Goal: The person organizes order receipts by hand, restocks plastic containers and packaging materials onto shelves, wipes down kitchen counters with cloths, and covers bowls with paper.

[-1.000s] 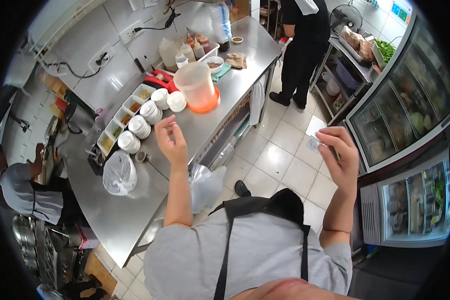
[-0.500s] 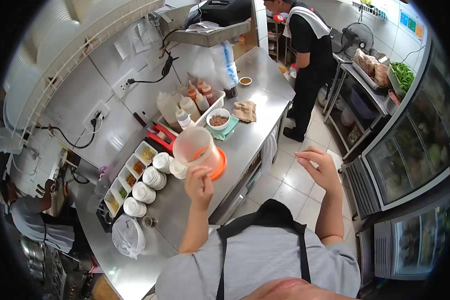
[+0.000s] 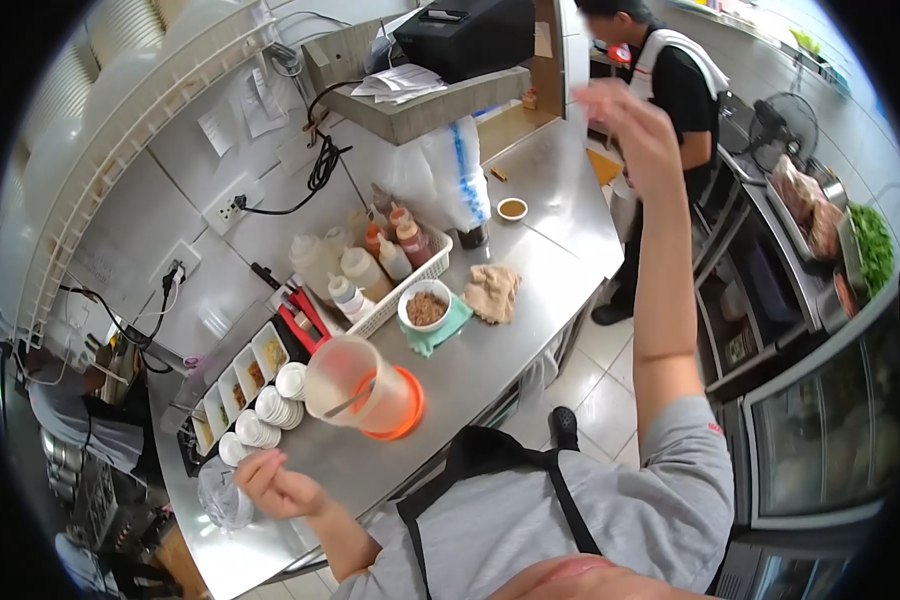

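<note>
My left hand (image 3: 280,487) hovers over the steel counter (image 3: 370,460), its fingers curled together near the stacked white cups (image 3: 257,430) and a clear plastic bag (image 3: 224,495). Whether it pinches anything is too small to see. My right hand (image 3: 638,135) is raised at the upper right beyond the counter's far end, blurred, with the finger detail smeared. Between them stands a clear plastic container (image 3: 345,378) with a utensil inside, beside an orange lid (image 3: 406,405). A white bowl of brown food (image 3: 427,308) rests on a green cloth (image 3: 436,338), next to a brown cloth (image 3: 491,293).
A basket of sauce bottles (image 3: 405,285) sits against the wall. Above it, a shelf (image 3: 420,105) holds a black printer (image 3: 467,38). A person in black (image 3: 682,90) stands beyond the counter. Refrigerators (image 3: 820,440) line the right. Another person (image 3: 80,415) is at far left.
My left hand has moved left and down, away from the container. My right hand has risen and reached forward. The view has shifted, showing more of the shelf and printer.
</note>
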